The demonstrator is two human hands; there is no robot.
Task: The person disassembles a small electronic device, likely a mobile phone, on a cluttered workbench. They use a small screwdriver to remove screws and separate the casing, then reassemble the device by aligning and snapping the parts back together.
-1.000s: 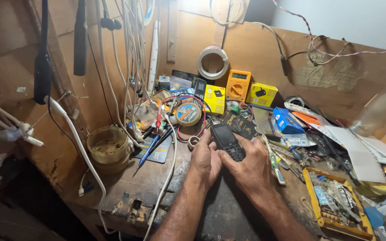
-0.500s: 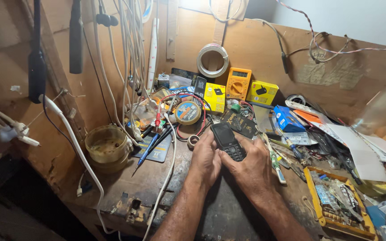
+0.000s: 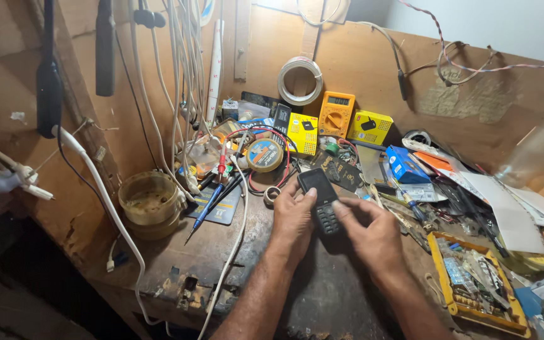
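- Phone [image 3: 322,198], a dark keypad handset, sits above the worn wooden bench [image 3: 221,252], screen end pointing away from the person.
- Left hand [image 3: 292,217] cups its left edge, fingers curled under, thumb laid along the side.
- Right hand [image 3: 373,236] grips the lower right part, thumb resting on the keys (fingers behind, hidden).
- Solder spool [image 3: 264,155] and blue-handled probe [image 3: 206,211] lie just left of the phone.
- Orange multimeter [image 3: 335,113] leans against the back wall; yellow parts tray [image 3: 473,283] lies right of the hands.
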